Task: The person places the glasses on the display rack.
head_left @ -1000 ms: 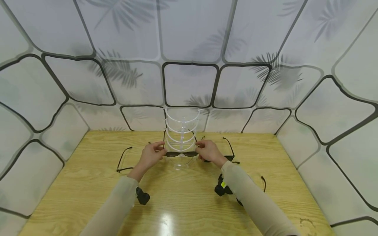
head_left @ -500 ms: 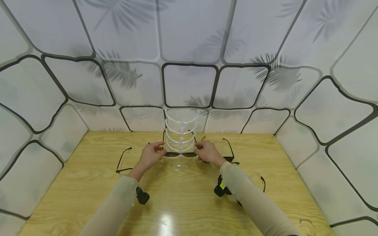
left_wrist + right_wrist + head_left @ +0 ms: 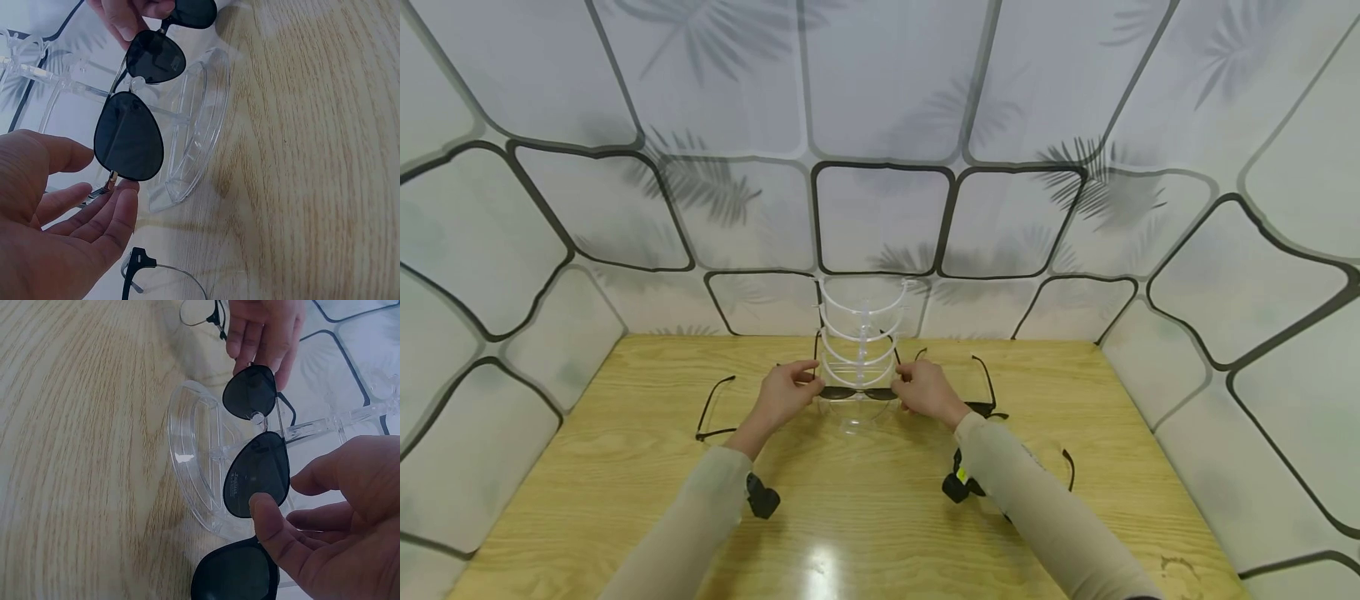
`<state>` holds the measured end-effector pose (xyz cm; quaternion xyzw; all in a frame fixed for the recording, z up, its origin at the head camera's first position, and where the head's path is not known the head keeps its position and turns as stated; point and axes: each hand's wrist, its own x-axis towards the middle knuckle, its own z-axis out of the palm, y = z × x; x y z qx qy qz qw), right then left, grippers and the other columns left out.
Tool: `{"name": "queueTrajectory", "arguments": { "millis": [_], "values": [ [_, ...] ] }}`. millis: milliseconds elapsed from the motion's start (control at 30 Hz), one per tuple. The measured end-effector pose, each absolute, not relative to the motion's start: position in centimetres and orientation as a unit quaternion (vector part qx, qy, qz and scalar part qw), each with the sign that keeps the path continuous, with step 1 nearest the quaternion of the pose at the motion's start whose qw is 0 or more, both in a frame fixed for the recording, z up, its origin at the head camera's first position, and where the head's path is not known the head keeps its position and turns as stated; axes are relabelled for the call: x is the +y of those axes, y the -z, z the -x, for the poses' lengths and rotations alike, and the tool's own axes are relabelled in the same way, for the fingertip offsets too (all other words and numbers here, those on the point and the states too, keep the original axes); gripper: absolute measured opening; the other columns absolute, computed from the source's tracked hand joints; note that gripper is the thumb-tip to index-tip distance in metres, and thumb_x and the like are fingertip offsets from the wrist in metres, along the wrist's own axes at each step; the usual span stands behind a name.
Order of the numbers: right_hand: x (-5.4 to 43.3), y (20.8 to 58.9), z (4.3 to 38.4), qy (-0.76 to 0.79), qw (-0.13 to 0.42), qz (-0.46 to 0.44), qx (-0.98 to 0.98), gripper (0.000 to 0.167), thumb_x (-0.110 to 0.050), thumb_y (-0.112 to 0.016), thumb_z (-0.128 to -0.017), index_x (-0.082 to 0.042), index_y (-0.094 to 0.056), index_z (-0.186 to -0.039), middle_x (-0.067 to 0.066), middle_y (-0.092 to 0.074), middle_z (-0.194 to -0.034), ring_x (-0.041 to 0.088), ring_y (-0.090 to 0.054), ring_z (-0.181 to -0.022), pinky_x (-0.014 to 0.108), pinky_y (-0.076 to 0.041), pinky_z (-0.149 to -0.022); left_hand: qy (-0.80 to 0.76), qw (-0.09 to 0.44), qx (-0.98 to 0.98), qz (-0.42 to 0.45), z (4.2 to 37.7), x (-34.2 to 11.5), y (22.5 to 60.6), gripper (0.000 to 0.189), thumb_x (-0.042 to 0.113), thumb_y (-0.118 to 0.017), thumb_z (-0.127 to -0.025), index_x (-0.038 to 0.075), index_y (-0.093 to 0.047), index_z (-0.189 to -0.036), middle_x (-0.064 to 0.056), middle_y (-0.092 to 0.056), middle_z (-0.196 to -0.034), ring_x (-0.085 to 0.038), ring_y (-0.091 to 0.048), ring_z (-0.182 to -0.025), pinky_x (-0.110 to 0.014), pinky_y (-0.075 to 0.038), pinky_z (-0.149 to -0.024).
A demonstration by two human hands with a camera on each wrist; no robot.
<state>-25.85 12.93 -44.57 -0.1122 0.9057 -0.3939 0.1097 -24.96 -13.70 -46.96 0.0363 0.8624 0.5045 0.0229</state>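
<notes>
Left hand (image 3: pixel 781 395) and right hand (image 3: pixel 929 390) pinching the aviator sunglasses (image 3: pixel 259 450), one at each end.
I've got the pair level across the front of the clear display stand (image 3: pixel 861 363), near its base (image 3: pixel 181 437), straddling a little nose peg (image 3: pixel 258 417) (can't tell if it's bearing weight). Black-framed sunglasses (image 3: pixel 236 575) lie on the bench (image 3: pixel 850 500) just beside my right hand, thin-framed glasses (image 3: pixel 701 435) off to the left.

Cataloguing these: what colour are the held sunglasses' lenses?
The lenses are dark grey, clearest in the left wrist view.
</notes>
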Motion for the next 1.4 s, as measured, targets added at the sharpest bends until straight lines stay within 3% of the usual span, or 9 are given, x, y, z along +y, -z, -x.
{"name": "queueTrajectory", "arguments": {
  "millis": [200,500,733,767,867,1000,1233,1400],
  "values": [
    [12.7,44.5,25.7,0.4,0.117,0.108,0.903,0.048,-0.011,-0.054,-0.103,0.007,-0.056,-0.147,0.025,-0.076,-0.086,0.042,-0.075,-0.078,0.039,-0.065,-0.066,-0.506,0.025,0.862,-0.033,25.0,-13.8,47.0,0.045,0.011,-0.066,-0.101,-0.002,-0.061,-0.144,-0.028,-0.072,-0.123,-0.038,-0.073,-0.106,-0.033,-0.064,-0.074],
    [12.7,44.2,25.2,0.393,0.121,0.109,0.905,0.052,-0.015,-0.053,-0.103,0.004,-0.052,-0.152,0.023,-0.076,-0.083,0.042,-0.074,-0.077,0.032,-0.062,-0.063,-0.503,0.031,0.863,-0.041,24.7,-13.9,47.1,0.046,0.014,-0.067,-0.102,0.001,-0.061,-0.146,-0.029,-0.072,-0.125,-0.039,-0.075,-0.106,-0.036,-0.064,-0.076],
    [12.5,44.0,24.7,0.387,0.106,0.108,0.91,0.052,-0.016,-0.054,-0.104,0.002,-0.052,-0.152,0.022,-0.076,-0.078,0.043,-0.074,-0.073,0.025,-0.051,-0.055,-0.497,0.019,0.867,-0.046,24.4,-14.2,47.0,0.044,0.012,-0.068,-0.102,0.001,-0.062,-0.144,-0.029,-0.072,-0.124,-0.042,-0.074,-0.109,-0.041,-0.065,-0.08],
    [12.5,43.9,24.6,0.387,0.102,0.108,0.91,0.052,-0.016,-0.054,-0.104,0.002,-0.052,-0.152,0.023,-0.076,-0.081,0.043,-0.074,-0.073,0.024,-0.05,-0.054,-0.492,0.016,0.869,-0.048,24.3,-14.3,46.9,0.045,0.013,-0.068,-0.102,0.001,-0.062,-0.144,-0.029,-0.072,-0.125,-0.042,-0.074,-0.109,-0.043,-0.064,-0.081],
    [12.5,43.6,24.2,0.389,0.081,0.105,0.912,0.05,-0.015,-0.055,-0.104,0.003,-0.054,-0.151,0.027,-0.076,-0.11,0.04,-0.074,-0.071,0.026,-0.051,-0.053,-0.479,0.008,0.876,-0.056,24.1,-14.8,46.5,0.047,0.014,-0.067,-0.102,0.001,-0.059,-0.147,-0.029,-0.071,-0.127,-0.043,-0.072,-0.112,-0.047,-0.063,-0.087],
    [12.7,43.3,23.5,0.406,0.056,0.1,0.906,0.045,-0.014,-0.057,-0.104,0.002,-0.059,-0.146,0.027,-0.063,-0.141,0.035,-0.075,-0.073,0.029,-0.057,-0.057,-0.479,0.005,0.876,-0.062,23.5,-15.9,45.8,0.05,0.015,-0.066,-0.104,0.002,-0.056,-0.151,-0.03,-0.068,-0.133,-0.044,-0.069,-0.119,-0.053,-0.061,-0.095],
    [12.4,42.8,22.5,0.415,0.028,0.146,0.898,0.03,-0.016,-0.063,-0.104,-0.001,-0.072,-0.129,0.016,-0.075,-0.12,0.02,-0.071,-0.083,0.031,-0.06,-0.068,-0.481,-0.002,0.875,-0.06,21.9,-18.8,44.9,0.051,0.019,-0.064,-0.106,0.002,-0.053,-0.153,-0.03,-0.066,-0.136,-0.045,-0.067,-0.123,-0.054,-0.06,-0.098],
    [11.3,42.8,22.0,0.427,0.029,0.187,0.884,0.031,-0.015,-0.064,-0.103,0.001,-0.072,-0.128,0.015,-0.077,-0.112,0.02,-0.071,-0.087,0.029,-0.057,-0.069,-0.477,0.007,0.877,-0.048,20.5,-21.0,44.4,0.054,0.024,-0.062,-0.108,0.003,-0.048,-0.156,-0.031,-0.062,-0.142,-0.045,-0.065,-0.127,-0.054,-0.059,-0.1]
  ]
}}
